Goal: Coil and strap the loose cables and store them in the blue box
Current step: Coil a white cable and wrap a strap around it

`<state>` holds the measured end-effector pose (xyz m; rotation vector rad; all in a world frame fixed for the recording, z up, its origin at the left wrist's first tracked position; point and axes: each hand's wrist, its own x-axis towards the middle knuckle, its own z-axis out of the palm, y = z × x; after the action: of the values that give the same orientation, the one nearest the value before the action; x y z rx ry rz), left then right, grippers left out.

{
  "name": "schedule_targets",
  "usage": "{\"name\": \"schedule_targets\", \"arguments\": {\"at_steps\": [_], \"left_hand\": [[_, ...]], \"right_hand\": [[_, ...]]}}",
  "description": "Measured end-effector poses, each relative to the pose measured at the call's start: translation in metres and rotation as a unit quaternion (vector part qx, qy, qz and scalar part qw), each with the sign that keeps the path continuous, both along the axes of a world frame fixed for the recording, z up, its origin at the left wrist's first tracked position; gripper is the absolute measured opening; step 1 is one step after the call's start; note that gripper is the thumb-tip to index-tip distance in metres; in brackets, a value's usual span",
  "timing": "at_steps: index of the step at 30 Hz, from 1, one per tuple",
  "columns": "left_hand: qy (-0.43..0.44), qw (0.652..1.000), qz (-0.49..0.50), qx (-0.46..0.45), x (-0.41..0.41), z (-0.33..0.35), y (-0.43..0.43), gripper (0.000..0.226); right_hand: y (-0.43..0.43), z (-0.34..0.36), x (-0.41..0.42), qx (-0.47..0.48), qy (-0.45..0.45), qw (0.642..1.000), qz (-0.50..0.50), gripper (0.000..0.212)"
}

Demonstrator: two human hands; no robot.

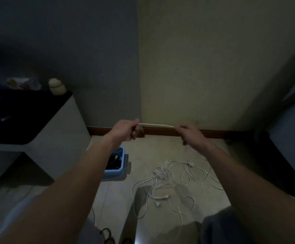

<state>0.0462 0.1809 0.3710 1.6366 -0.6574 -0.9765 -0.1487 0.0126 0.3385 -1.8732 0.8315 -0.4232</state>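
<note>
Both hands are held up in front of the wall, and a short white strip [156,125] runs straight and tight between them. It is too blurry to tell if it is a strap or a bit of cable. The left hand [125,129] has a closed grip on one end, with its fingers curled around it. The right hand [189,132] has a closed grip on the other end, pinching it near the fingertips. Down on the floor [160,148], below the left arm, sits the blue box [123,166]. Its top is open and some dark cables [114,162] lie inside it. Just to the right of the box, a messy pile of white cables [169,176] lies loose on the floor, with loops spreading out to the right. The pile is apart from the box. On the left stands a gray counter [64,129] with a black top. A small round cream thing [57,86] sits at its back corner, near the wall.
</note>
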Motion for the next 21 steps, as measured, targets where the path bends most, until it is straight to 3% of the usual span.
{"name": "schedule_targets", "arguments": {"at_steps": [3,5,8,11,18,21], "left_hand": [[0.003,0.999,-0.053,-0.001,-0.007,0.006,0.009,0.032],[0.066,0.996,-0.062,-0.005,-0.015,0.008,0.006,0.029],[0.167,0.983,-0.074,0.001,-0.029,0.007,0.0,0.045],[0.227,0.969,-0.093,-0.017,-0.037,-0.003,-0.003,0.057],[0.328,0.943,-0.03,-0.037,-0.051,-0.018,-0.02,0.042],[0.342,0.938,-0.027,-0.044,-0.055,-0.022,-0.029,0.048]], "right_hand": [[0.003,0.026,0.001,-0.059,-0.026,0.998,-0.018,0.026],[0.004,0.038,0.005,-0.082,-0.045,0.995,-0.034,0.025],[0.008,0.047,0.014,-0.091,-0.075,0.992,-0.047,0.025],[0.01,0.043,0.023,-0.074,-0.088,0.992,-0.047,0.023],[0.005,0.011,0.033,0.018,-0.111,0.993,-0.033,0.024],[0.001,0.013,0.044,0.011,-0.101,0.994,-0.027,0.023]]}}
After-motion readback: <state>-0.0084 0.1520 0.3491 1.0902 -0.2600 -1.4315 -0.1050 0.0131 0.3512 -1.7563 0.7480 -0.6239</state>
